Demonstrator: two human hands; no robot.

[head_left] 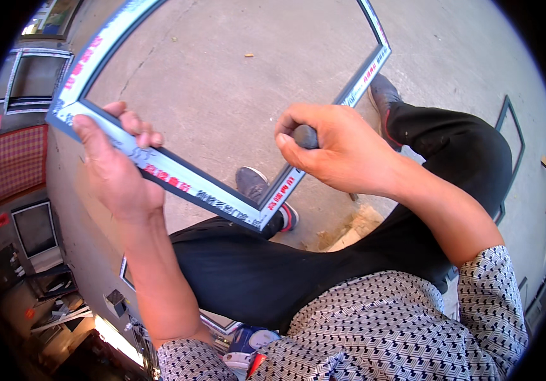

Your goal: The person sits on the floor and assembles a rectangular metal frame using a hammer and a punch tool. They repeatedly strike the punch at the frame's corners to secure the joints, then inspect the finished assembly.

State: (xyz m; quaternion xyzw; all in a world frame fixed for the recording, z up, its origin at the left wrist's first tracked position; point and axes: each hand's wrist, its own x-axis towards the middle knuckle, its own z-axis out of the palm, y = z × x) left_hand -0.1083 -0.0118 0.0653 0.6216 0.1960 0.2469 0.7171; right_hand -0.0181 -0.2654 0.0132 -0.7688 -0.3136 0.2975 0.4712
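Note:
A rectangular metal frame (203,195), covered in white protective film with red and black print, is held up tilted in front of me over my lap. My left hand (120,159) grips its near left side, thumb on the face and fingers curled over the inner edge. At the right-hand side of the frame, my right hand (349,149) is closed around a tool whose dark, rounded end (305,136) pokes out between thumb and forefinger. The rest of that tool is hidden in the fist, so its kind does not show. Part of the frame's far side lies outside the view.
Black-trousered legs (241,257) spread below the frame on a concrete floor (235,95). Between them lies a pale wood piece (346,235). More frames stand at the left (38,76) and right (520,140), near a red checked cloth (9,166).

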